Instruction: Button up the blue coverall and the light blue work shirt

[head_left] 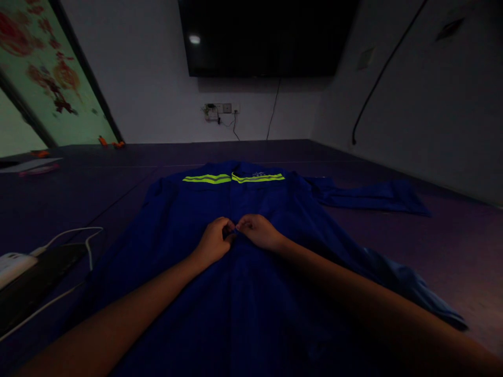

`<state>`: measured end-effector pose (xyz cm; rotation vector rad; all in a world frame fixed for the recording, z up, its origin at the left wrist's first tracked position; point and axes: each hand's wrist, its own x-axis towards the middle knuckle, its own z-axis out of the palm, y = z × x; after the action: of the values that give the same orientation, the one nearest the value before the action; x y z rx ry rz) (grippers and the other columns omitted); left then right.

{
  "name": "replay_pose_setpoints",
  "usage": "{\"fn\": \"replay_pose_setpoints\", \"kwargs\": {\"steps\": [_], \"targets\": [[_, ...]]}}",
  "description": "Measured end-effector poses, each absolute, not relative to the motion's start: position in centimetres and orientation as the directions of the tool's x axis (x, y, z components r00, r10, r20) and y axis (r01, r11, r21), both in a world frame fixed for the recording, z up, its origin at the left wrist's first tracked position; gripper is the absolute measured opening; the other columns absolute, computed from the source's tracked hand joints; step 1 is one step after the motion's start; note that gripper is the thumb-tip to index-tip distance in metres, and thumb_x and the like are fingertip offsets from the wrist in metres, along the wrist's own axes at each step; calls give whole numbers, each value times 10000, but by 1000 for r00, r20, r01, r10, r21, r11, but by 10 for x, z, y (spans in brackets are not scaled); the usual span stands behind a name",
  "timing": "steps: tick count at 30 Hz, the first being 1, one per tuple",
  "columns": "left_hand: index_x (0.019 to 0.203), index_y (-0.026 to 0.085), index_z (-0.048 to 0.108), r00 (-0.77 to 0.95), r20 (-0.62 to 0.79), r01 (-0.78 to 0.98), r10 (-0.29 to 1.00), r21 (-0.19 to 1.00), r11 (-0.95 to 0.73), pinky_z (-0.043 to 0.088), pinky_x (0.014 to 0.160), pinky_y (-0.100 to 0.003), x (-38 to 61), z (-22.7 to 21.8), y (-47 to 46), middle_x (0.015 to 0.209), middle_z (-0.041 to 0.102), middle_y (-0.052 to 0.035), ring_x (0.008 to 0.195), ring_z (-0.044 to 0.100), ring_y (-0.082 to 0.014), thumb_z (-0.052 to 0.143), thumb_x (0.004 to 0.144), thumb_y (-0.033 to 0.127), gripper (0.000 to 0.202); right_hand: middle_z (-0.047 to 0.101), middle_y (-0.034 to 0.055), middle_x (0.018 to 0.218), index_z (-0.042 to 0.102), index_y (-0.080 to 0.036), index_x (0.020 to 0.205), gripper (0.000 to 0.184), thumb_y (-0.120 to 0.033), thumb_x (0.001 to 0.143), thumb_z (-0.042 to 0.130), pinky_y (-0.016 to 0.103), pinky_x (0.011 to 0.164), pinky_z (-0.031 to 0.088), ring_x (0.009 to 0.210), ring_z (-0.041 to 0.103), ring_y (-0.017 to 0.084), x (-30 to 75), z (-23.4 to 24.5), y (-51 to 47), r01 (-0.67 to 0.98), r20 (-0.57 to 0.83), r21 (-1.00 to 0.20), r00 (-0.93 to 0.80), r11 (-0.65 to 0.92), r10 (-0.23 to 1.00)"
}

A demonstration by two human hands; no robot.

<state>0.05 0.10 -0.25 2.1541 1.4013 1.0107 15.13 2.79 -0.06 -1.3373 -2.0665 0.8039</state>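
Note:
A dark blue work jacket point(188, 220) lies spread flat, front side up. Yellow-green reflective bands run across its chest, and small white lettering sits above the right-hand band. My left hand point(215, 241) is closed at the jacket's centre front, thumb and fingers curled toward each other on the front edge. Close beside it, my right hand point(258, 231) pinches the same front opening, its fingertips nearly touching the left ones. The small bit of cloth or fastener between the fingertips is too dark to make out. One sleeve point(373, 196) stretches out to the right.
Purple flooring point(129, 157) surrounds the jacket. At left lie a white power strip point(15, 266) with white cables and a dark flat object point(47, 277). Small orange items point(118, 144) are by the glass panel. A black screen point(267, 36) hangs on the wall above sockets point(223, 109).

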Motion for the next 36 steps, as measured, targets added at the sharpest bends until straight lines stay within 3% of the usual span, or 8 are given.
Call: {"fn": "replay_pose_setpoints", "kwargs": {"steps": [10,16,22,27,31,36], "targets": [[762,132,563,230,342,573,911,710,-411,412,632,-243,-2,-7,4,717,580,-16,664,522,-119,524,695,130,77,498,-51,519,589,-152,774,95,-218,716,553,171,460,302,464,436,59,157,18,20,557,291,-696,-357,453,887],[707,132,560,226,351,530,909,739,-417,399,610,-229,-3,-8,5,676,557,0,645,510,-110,526,660,104,65,489,-50,504,600,-141,736,146,-284,724,572,164,436,281,446,429,51,154,45,-1,550,180,-685,-507,477,843],[712,141,572,221,342,512,914,757,-407,413,626,-235,-3,-12,9,678,559,5,652,511,-109,550,645,104,80,493,-27,457,562,-135,537,370,-464,704,570,180,414,239,399,413,46,148,45,-39,677,47,-486,-611,552,790],[702,146,572,211,357,534,910,737,-414,419,622,-236,-1,-13,11,677,555,1,648,513,-110,577,642,97,78,570,24,514,595,-147,568,538,-670,634,490,211,426,235,447,469,97,145,36,-70,806,56,-248,-541,537,839],[707,151,569,207,375,538,904,728,-425,422,624,-237,-2,-13,10,679,554,4,647,515,-109,572,648,93,83,604,52,565,621,-151,619,491,-618,661,474,220,445,254,502,526,136,142,34,-80,856,57,-136,-496,499,866],[724,156,560,194,402,557,895,706,-438,425,645,-244,-1,-10,7,695,550,5,669,517,-114,565,632,92,113,603,43,557,614,-159,590,349,-465,677,473,216,424,240,470,516,127,140,35,-80,863,24,-137,-488,487,872]]}}
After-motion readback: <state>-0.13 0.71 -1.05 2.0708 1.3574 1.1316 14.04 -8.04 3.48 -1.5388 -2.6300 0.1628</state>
